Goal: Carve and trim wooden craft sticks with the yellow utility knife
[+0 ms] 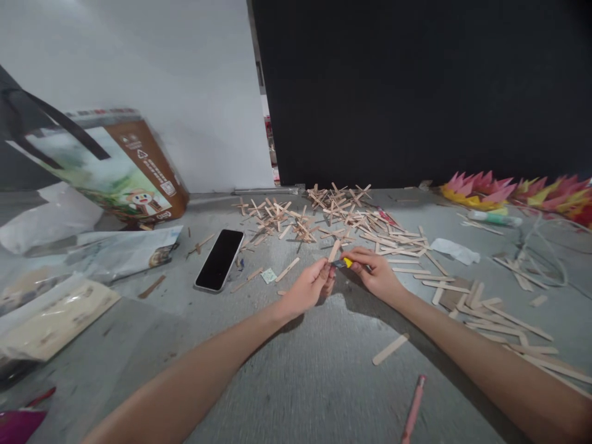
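My left hand [309, 287] pinches a wooden craft stick [334, 250], which points up and away from its fingers. In my right hand [377, 271] is a small yellow and dark tool [343, 263], its dark end against the stick near my left fingertips. Both hands are close together above the grey table [287, 376]. Behind them lies a heap of crossed sticks [277, 216]. Loose sticks [407, 246] spread out to the right, and a single stick [391, 349] lies in front of my right forearm.
A phone [219, 260] lies left of my hands. Further left are plastic packets [124, 246] and a printed bag [134, 172]. Pink-yellow paper crowns [481, 190], a glue stick [494, 217] and a cable [562, 259] are at right; a pink pen [414, 408] lies in front.
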`<move>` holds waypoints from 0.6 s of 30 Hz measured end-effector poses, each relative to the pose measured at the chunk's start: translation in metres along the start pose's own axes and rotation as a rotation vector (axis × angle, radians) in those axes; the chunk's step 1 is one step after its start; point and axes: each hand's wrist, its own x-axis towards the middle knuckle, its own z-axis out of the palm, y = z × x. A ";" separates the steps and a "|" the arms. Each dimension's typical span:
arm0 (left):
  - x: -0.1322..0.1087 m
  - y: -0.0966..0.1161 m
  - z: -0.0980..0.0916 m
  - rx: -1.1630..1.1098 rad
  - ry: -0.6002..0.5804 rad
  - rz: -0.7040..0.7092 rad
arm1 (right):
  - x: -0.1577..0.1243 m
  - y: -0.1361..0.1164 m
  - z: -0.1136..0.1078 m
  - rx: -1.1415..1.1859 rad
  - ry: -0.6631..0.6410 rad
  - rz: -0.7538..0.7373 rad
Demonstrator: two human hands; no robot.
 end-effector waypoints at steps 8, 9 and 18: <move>-0.002 0.005 -0.001 0.165 0.027 -0.065 | -0.001 -0.004 0.002 0.000 -0.011 -0.007; -0.001 0.005 -0.001 0.146 0.025 -0.065 | -0.001 -0.003 0.001 0.013 -0.014 -0.007; 0.000 -0.007 -0.005 -0.002 -0.018 -0.013 | -0.001 0.000 -0.001 0.084 -0.025 -0.011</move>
